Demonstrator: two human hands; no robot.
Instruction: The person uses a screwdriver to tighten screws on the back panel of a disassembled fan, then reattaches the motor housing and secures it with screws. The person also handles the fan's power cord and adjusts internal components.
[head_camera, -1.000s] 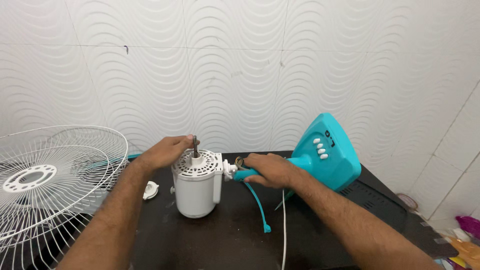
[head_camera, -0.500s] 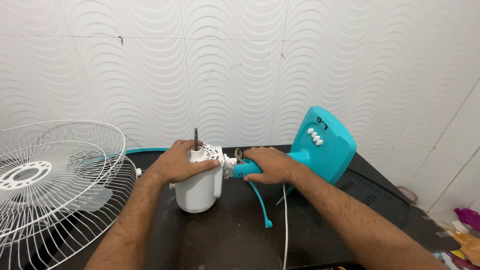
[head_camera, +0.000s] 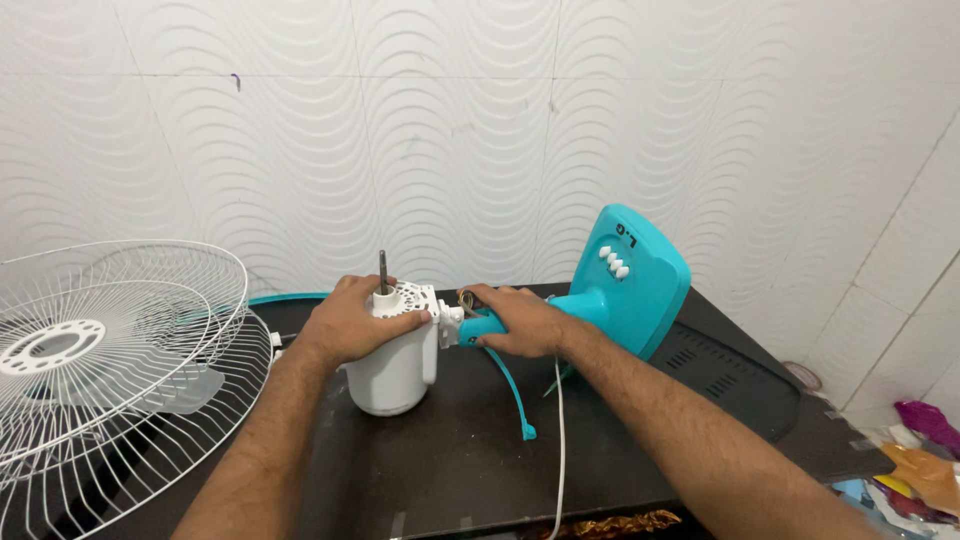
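The left hand (head_camera: 352, 325) wraps around the top of a white fan motor housing (head_camera: 392, 368), fingers curled over its perforated upper face and thumb pressed against the near edge, so the hand is closed on the housing. The housing stands upright on a dark tabletop (head_camera: 450, 460), and a thin metal shaft (head_camera: 382, 272) sticks straight up from its top, just beside the left hand's knuckles. The right hand (head_camera: 520, 322) is closed around the teal neck (head_camera: 476, 329) that joins the housing to the fan's teal base (head_camera: 632, 280); the fingers fold over the neck and hide most of it. The base is tilted up on its edge, its back side with a row of white push buttons (head_camera: 612, 261) facing the camera. A teal strap (head_camera: 514, 388) hangs down from the neck and curves onto the tabletop, and a white power cord (head_camera: 558, 450) runs toward the near edge. To the left, a white wire fan guard (head_camera: 140, 340) leans at the table's side, well apart from both hands. Behind everything rises a white wall (head_camera: 500, 120) of wavy-patterned tiles.
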